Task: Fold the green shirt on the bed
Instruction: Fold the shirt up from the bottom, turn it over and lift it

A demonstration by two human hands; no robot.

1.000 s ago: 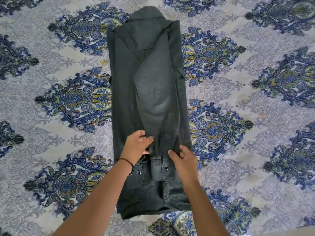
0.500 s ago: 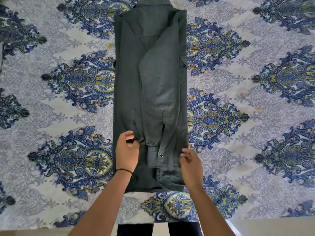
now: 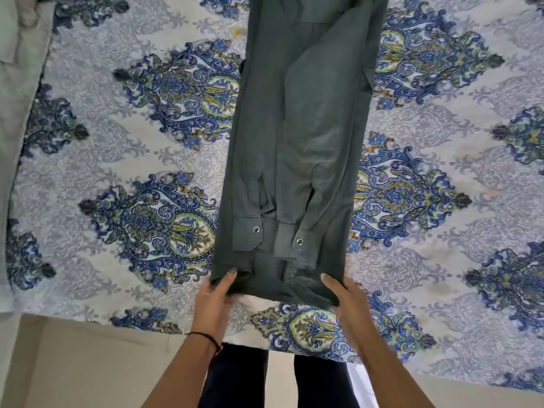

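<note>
Shirt (image 3: 294, 136), green and already narrowed to a long strip, lies flat on the patterned bed (image 3: 147, 142), running from 12 o'clock toward the near edge. It looks soft, light and limp, so it is best taken at both hem corners. Left hand (image 3: 213, 298) pinches the corner at 7 o'clock; right hand (image 3: 344, 301) pinches the one at 5 o'clock.

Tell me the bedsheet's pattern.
The bedsheet has blue, green and yellow paisley medallions on a pale grey damask ground, seen in the head view.
</note>
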